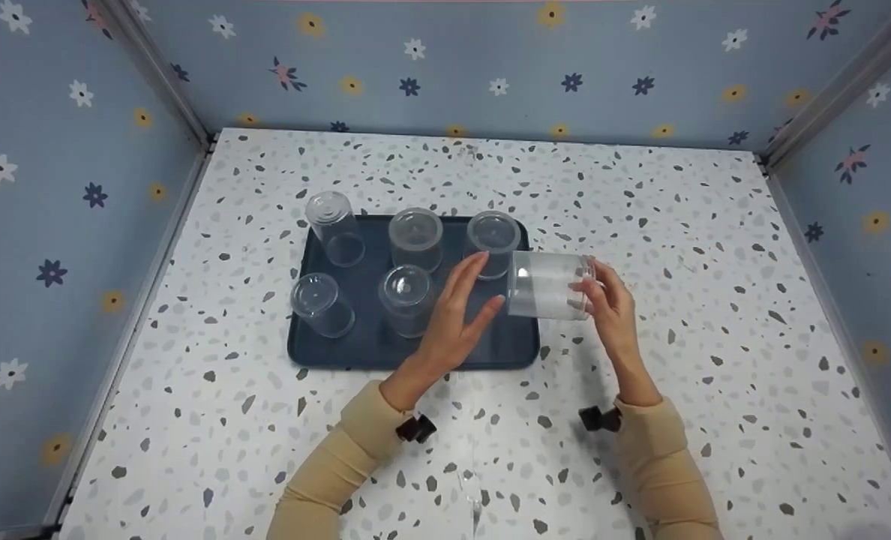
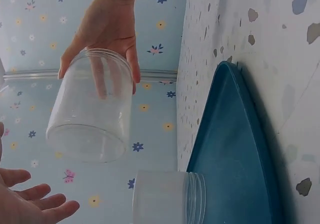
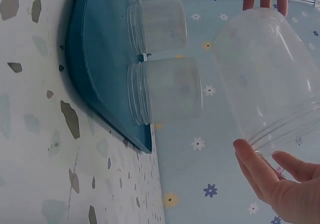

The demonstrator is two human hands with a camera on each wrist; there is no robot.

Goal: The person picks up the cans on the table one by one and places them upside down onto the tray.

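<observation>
A clear jar [image 1: 547, 285] is tilted onto its side above the right end of a dark blue tray [image 1: 367, 354]. My right hand [image 1: 614, 307] grips it by the threaded rim, with fingers and thumb on either side of the mouth, as the left wrist view also shows. Close to the jar's base is my left hand [image 1: 449, 322], its fingers and thumb spread and holding nothing. Several more clear jars stand mouth down on the tray, among them a back right jar [image 1: 494, 232] and a front middle jar [image 1: 406, 296], partly hidden by my left hand.
Also on the tray are a back left jar [image 1: 334, 225], a front left jar [image 1: 322, 304] and a back middle jar [image 1: 416, 238]. Beneath lies a white speckled table [image 1: 685, 315]. Blue flowered panels [image 1: 475, 67] enclose its back and sides.
</observation>
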